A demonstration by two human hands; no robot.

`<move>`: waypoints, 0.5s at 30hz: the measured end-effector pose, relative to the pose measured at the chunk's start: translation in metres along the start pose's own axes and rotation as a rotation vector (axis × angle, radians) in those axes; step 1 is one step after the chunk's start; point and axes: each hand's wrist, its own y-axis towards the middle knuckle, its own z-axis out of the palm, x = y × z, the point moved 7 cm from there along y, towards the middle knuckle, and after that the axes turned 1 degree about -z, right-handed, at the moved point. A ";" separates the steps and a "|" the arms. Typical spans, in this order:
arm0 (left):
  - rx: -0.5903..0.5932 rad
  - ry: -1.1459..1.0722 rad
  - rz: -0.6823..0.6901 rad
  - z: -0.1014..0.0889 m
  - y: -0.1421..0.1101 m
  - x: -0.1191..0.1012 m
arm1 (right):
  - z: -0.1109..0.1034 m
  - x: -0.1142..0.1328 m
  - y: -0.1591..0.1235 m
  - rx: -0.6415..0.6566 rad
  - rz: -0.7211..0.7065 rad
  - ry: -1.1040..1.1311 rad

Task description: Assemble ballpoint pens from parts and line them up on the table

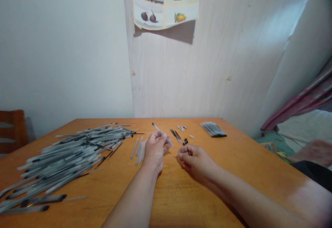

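A clear pen (pixel 161 133) with a black end slants up and to the left in my left hand (pixel 154 148), held between thumb and fingers above the table. My right hand (pixel 194 157) is pinched low over the wood, to the right of the pen and apart from it. Something small and pale seems to show at its fingertips, too small to name. Just beyond it lie several small black plugs (pixel 185 141) and thin dark refills (pixel 176 134). Left of my left hand, several clear pen barrels (pixel 140 151) lie side by side.
A large heap of pens and pen parts (pixel 75 155) covers the left of the wooden table (pixel 176 200). Several pens with black ends (pixel 213 130) lie in a neat row at the back right. Small white pieces (pixel 182 127) lie behind the plugs. A wooden chair (pixel 11 127) stands at left.
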 end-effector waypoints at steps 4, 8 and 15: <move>0.001 0.004 -0.004 0.001 -0.001 0.002 | 0.006 -0.018 0.002 -0.016 0.018 0.075; 0.008 0.019 -0.017 0.003 -0.003 0.004 | 0.006 -0.017 0.004 -0.019 -0.001 0.066; 0.013 0.056 -0.025 0.005 -0.003 0.007 | 0.007 -0.011 0.002 -0.035 -0.019 0.057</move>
